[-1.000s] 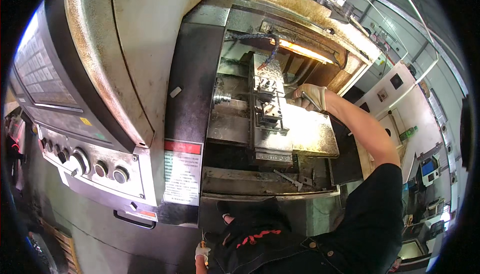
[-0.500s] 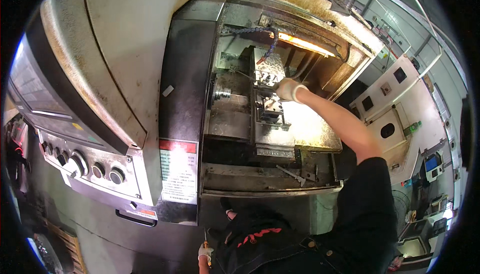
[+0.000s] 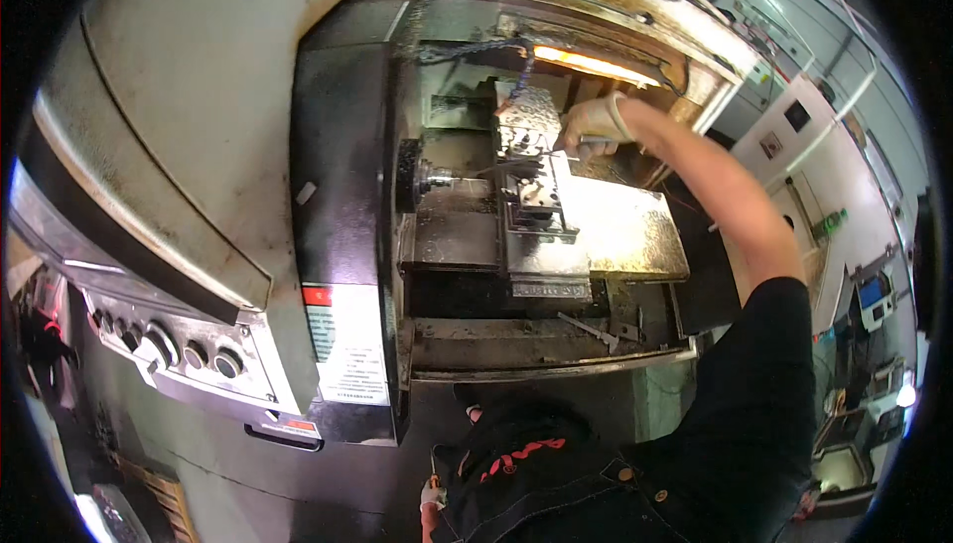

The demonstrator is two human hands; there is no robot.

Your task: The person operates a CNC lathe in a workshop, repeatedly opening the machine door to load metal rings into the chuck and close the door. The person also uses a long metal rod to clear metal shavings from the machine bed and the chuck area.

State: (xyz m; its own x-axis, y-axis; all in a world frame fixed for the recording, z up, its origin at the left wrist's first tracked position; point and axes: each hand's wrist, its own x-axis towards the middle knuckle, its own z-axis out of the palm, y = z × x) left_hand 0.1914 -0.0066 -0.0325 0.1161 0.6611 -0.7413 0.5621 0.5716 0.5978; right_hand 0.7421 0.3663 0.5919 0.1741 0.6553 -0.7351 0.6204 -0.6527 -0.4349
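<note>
My right hand (image 3: 593, 128), in a pale glove, is closed round a slim metal tool with a grey shank, its exact kind unclear. It hovers at the right of the tool post (image 3: 534, 196) on a lathe's carriage. Left of the post is the lathe chuck (image 3: 429, 179), and thin rod-like tooling lies between them. Low at my side, my gloved left hand (image 3: 431, 495) is closed round a screwdriver (image 3: 434, 479) with an orange handle, its thin blade pointing up. The left fingers are small and partly hidden.
A caliper (image 3: 588, 330) lies on the machine's front ledge. Behind the carriage hangs a blue segmented coolant hose (image 3: 524, 71) near a lit lamp (image 3: 596, 64). The control panel (image 3: 189, 344) with knobs stands at left; a dark sliding door (image 3: 342, 166) borders the opening.
My right hand has moved up and right, away from the tool post, and the slim metal tool now shows in it. My left hand still holds the screwdriver; the view has shifted slightly.
</note>
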